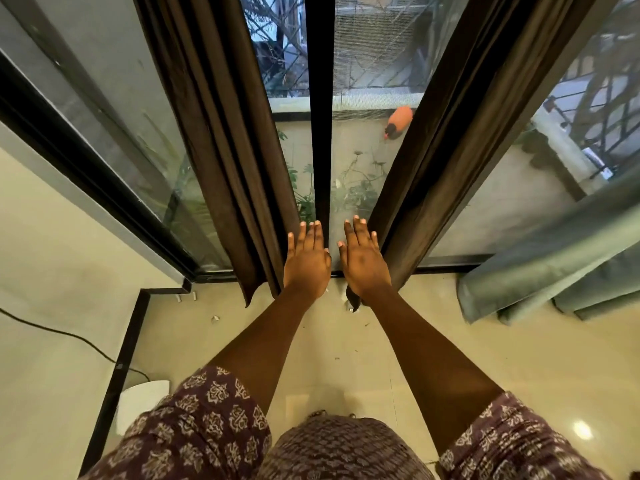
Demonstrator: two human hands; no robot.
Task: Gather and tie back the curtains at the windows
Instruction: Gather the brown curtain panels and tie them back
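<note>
Two dark brown curtains hang in front of a glass door. The left brown curtain and the right brown curtain are parted, leaving a narrow gap over the black door frame. My left hand is stretched forward with straight fingers, its fingertips at the inner edge of the left curtain. My right hand is likewise flat and extended, beside the inner edge of the right curtain. Neither hand grips any cloth.
A grey-green curtain hangs bunched at the right, its hem on the tiled floor. A black cable runs along the left wall. Outside the glass are plants and an orange pot.
</note>
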